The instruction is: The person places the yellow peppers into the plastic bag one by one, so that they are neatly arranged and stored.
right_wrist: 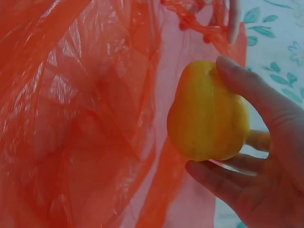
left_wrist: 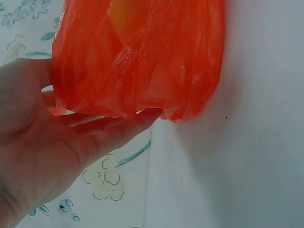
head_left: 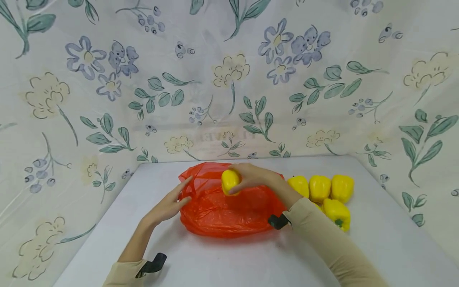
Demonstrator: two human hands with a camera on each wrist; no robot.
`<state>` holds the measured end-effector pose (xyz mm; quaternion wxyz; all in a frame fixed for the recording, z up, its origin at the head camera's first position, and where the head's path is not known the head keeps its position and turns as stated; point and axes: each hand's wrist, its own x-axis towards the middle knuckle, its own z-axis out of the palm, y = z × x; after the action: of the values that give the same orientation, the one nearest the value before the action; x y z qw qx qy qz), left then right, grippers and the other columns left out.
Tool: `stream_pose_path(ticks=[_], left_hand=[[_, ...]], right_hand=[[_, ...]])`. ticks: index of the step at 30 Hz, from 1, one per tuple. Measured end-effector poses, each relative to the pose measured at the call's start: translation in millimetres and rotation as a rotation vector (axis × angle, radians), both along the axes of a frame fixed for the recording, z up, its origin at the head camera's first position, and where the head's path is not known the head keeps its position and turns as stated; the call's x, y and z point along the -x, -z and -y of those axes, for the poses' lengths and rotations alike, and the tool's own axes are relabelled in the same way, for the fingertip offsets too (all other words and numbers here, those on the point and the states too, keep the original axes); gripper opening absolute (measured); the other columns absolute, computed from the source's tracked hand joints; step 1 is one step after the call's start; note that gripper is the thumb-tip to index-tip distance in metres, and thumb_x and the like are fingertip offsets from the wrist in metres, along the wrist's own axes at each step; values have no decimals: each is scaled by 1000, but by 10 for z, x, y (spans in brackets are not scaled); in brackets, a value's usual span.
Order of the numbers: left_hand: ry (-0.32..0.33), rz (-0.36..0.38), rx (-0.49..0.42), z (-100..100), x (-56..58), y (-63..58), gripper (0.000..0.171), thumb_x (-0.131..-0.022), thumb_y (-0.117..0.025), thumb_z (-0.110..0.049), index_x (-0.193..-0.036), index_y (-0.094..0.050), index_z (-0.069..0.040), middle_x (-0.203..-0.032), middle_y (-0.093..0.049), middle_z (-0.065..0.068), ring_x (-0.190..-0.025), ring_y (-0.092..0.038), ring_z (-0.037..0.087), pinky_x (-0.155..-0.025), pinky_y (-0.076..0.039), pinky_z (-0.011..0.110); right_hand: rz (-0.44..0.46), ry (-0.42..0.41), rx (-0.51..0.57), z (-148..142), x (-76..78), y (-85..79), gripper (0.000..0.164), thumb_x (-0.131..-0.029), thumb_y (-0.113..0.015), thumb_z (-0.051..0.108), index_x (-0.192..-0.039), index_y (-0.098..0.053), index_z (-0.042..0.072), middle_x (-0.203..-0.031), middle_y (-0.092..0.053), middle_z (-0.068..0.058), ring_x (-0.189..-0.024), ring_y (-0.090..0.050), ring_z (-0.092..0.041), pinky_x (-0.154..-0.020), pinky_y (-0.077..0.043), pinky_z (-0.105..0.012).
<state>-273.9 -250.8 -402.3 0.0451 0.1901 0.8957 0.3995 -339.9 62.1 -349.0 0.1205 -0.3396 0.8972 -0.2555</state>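
A red translucent plastic bag [head_left: 229, 217] lies spread on the table. My right hand [head_left: 252, 174] grips a yellow bell pepper [head_left: 230, 182] above the bag, thumb on one side and fingers on the other; the right wrist view shows this pepper [right_wrist: 207, 111] close up before the red plastic. At the bag's left edge, my left hand [head_left: 168, 205] holds the plastic with thumb and fingers spread around it. In the left wrist view, the fingers [left_wrist: 118, 130] are fairly straight and their tips are hidden behind the plastic. A yellowish patch shows faintly through the bag.
Several yellow bell peppers [head_left: 342, 189] stand grouped on the table right of the bag, partly behind my right forearm. The white table [head_left: 229, 265] meets a flower-patterned cloth [head_left: 229, 99] at the back and sides.
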Motion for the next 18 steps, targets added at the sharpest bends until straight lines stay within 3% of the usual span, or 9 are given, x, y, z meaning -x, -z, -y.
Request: stream_pose_path(ticks=[10,18], left_hand=[[29,-22,-2,-59,24,9,69,-99,-54,-11,-158,-19,-19,-162,-24,17,-148,-21,44,-109,-32,68],[44,-17,14,-94,23,-11,74,-97,-57,-11,-158,-17,-20,-161,-24,18,-147,-24,44,-108,-37,63]], right_hand=[[53,51,-64,336,147,52,74,-81,-78,45,-141,-46,18,-124,-59,4,-107,-55,-16,-92,-52,-32],[118,104,-2,557,176,169,69,-77,-80,46,-135,-51,22,-119,-59,5,-109,-54,-17,-90,-53,-35]])
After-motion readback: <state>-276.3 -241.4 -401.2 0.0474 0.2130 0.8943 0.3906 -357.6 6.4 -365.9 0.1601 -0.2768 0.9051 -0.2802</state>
